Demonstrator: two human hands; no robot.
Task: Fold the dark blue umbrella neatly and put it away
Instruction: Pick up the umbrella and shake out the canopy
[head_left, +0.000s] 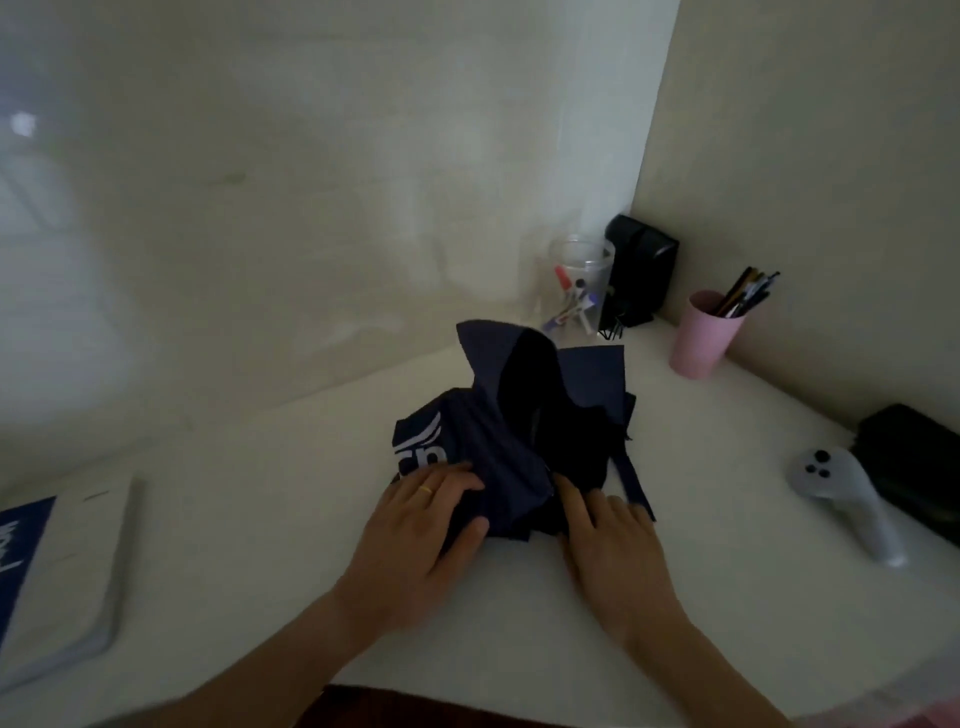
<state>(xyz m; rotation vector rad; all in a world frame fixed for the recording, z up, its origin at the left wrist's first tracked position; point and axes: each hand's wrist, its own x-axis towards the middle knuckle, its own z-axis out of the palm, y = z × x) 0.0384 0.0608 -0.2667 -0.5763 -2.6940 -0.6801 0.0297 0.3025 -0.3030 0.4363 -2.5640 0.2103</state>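
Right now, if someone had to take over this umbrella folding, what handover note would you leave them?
Left hand: pinches a fold of the umbrella between thumb and fingers.
Right hand: lies flat, pressing the fabric down.
Umbrella: on the white desk, canopy bunched, not rolled; its strap lies loose.
Done: collapsed onto the desk.
To do: smooth the folds, wrap, fasten strap, put away.

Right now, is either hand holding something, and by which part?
The left hand pinches the dark blue umbrella by its fabric's near edge. The right hand only presses flat on it.
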